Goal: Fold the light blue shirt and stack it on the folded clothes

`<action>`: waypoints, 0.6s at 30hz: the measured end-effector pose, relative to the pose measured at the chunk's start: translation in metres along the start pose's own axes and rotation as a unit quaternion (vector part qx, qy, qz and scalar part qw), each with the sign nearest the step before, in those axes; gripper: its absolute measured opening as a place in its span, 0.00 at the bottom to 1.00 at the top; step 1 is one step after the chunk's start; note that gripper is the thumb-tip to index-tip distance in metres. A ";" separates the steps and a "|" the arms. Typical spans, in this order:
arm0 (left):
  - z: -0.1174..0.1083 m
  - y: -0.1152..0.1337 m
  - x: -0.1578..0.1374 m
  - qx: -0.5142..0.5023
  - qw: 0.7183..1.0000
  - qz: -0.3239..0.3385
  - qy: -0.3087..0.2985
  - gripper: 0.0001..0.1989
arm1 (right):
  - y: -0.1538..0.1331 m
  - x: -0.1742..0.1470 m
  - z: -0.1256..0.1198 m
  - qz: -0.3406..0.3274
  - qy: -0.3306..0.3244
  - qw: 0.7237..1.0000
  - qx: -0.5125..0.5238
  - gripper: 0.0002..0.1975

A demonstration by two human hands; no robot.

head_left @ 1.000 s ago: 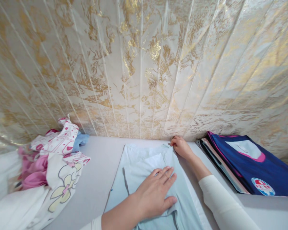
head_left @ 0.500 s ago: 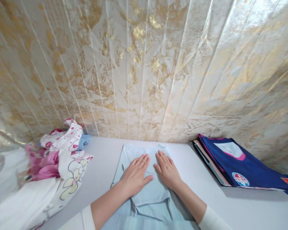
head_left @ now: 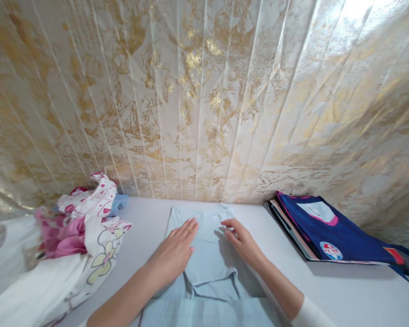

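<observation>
A pale blue garment [head_left: 211,259] lies on the white table in front of me, its sides folded inward and a sleeve-like flap lying down its middle. My left hand [head_left: 177,247] rests flat on the garment's left part, fingers stretched out and pointing away from me. Above the right part hovers my right hand [head_left: 240,240], with bent fingers apart and a shadow on the cloth below; nothing shows in it. The garment's near end runs out of the bottom of the view.
A loose heap of white and pink clothes [head_left: 68,245] sits on the left of the white table [head_left: 143,227]. On the right lies a stack of folded clothes topped by a navy one [head_left: 347,236]. Behind the table hangs a gold-patterned curtain [head_left: 197,113].
My right hand has lifted off the cloth and its fingers have curled. My left hand has slid toward the left, still flat. The view has shifted slightly.
</observation>
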State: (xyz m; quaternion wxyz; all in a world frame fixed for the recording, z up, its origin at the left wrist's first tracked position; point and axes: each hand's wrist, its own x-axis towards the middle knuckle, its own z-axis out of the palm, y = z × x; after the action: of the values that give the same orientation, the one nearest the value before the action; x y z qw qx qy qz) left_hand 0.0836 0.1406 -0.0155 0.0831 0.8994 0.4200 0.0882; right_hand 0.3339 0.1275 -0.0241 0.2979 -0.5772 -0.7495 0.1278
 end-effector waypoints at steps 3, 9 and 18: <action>-0.006 0.022 0.002 -0.043 0.997 0.062 -0.033 0.29 | -0.022 -0.032 -0.014 0.001 -0.068 0.996 0.056 0.10; 0.005 0.042 0.015 -0.057 0.994 0.074 -0.054 0.25 | -0.036 -0.074 -0.003 -0.013 -0.061 0.998 -0.019 0.18; 0.010 0.045 0.004 -0.067 0.991 0.097 -0.070 0.28 | -0.028 -0.079 -0.005 0.013 -0.002 0.999 0.037 0.10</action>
State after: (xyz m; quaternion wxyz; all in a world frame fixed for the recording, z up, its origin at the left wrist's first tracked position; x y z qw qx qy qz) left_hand 0.1220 0.1141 -0.0143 0.1639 0.9321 0.3172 0.0607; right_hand 0.3272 0.0440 -0.0286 0.3159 -0.5752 -0.7372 0.1609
